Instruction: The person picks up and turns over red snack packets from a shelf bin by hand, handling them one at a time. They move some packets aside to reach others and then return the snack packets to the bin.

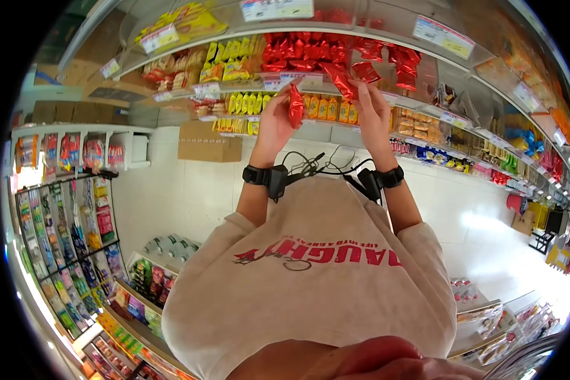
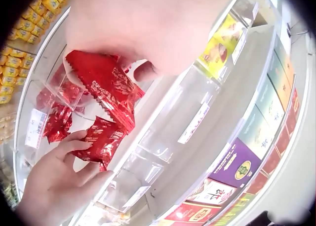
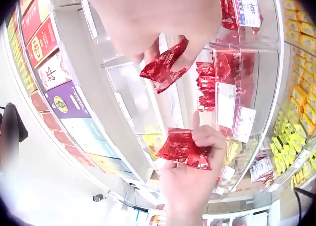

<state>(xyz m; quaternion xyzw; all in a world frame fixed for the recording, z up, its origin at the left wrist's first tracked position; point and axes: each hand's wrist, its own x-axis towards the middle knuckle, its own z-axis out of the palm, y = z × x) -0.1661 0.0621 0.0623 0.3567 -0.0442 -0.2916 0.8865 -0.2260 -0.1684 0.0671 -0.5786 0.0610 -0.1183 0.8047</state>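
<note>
My left hand grips a shiny red snack packet, held upright in front of the shelf. To its right, my right hand pinches a second red packet at the shelf edge. In the left wrist view the left hand's packet shows pale printing and a crimped edge, overlapping the packet in the right hand. The right wrist view shows the two packets apart, the right hand's packet above and the left hand's packet below.
Many red packets fill the shelf bin behind the hands, beside yellow packets. Orange packets line the shelf below. A cardboard box stands on the floor at left. Boxed goods line another shelf. Cables run between the wrist devices.
</note>
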